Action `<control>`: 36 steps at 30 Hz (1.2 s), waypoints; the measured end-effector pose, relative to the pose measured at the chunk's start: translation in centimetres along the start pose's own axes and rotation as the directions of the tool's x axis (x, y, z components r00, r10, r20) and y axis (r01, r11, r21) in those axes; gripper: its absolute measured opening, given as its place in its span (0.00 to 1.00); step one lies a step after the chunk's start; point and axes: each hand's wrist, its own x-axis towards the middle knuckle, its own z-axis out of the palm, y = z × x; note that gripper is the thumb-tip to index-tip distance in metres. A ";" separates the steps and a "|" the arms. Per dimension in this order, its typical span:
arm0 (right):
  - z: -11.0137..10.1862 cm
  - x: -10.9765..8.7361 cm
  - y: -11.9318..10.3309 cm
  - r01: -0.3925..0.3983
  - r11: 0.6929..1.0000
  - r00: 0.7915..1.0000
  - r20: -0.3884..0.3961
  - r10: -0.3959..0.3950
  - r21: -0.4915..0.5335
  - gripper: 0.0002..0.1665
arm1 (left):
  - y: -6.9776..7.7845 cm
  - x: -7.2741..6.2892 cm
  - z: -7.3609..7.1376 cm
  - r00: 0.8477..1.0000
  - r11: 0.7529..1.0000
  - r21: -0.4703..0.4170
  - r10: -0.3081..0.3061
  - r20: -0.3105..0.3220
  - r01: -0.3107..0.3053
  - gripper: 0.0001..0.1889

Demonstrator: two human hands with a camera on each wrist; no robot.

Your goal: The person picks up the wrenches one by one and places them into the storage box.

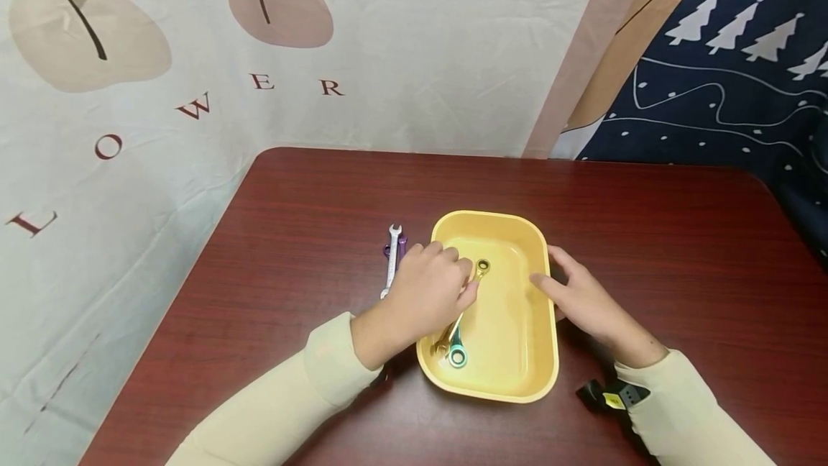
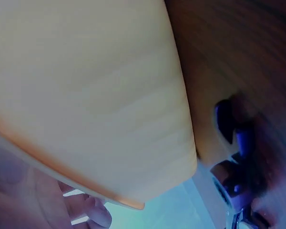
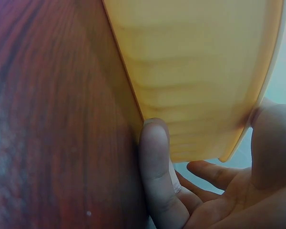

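A yellow plastic tub point(image 1: 511, 308) stands on the table. Over its left side is my left hand point(image 1: 430, 290), fingers curled, pinching a gold ratcheting wrench point(image 1: 482, 266) whose ring end sticks out past the thumb. The hand hides much of the wrench's shaft. Below it in the tub lies a green ratcheting wrench point(image 1: 456, 355), with a gold end close beside it. My right hand point(image 1: 585, 300) grips the tub's right side: the thumb is over the rim, while another finger point(image 3: 155, 157) presses the outer wall low down, in the right wrist view.
Just left of the tub, a silver wrench point(image 1: 393, 257) and a purple wrench point(image 1: 402, 244) lie on the dark red wood table point(image 1: 291, 236), partly behind the left hand. A black wrist strap point(image 1: 611, 394) is at the right sleeve. A printed cloth point(image 1: 420, 56) hangs behind.
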 end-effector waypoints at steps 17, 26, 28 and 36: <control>0.0 0.2 0.1 -0.003 1.000 1.000 -0.004 0.003 -0.003 0.38 | -0.2 0.0 -0.1 0.996 0.999 -0.005 -0.046 0.072 0.047 0.15; 0.1 0.2 0.2 0.003 1.000 1.000 -0.011 -0.003 -0.005 0.37 | -0.3 0.1 -0.3 0.994 0.998 -0.016 -0.051 0.093 0.053 0.15; 0.1 0.2 0.2 0.004 1.000 1.000 -0.011 -0.004 -0.003 0.37 | -0.2 0.1 -0.2 0.994 0.999 -0.016 -0.049 0.095 0.051 0.15; 0.2 0.2 0.3 0.008 1.000 1.000 -0.013 -0.008 0.001 0.37 | -0.4 0.1 -0.3 0.996 0.999 -0.012 -0.041 0.077 0.042 0.15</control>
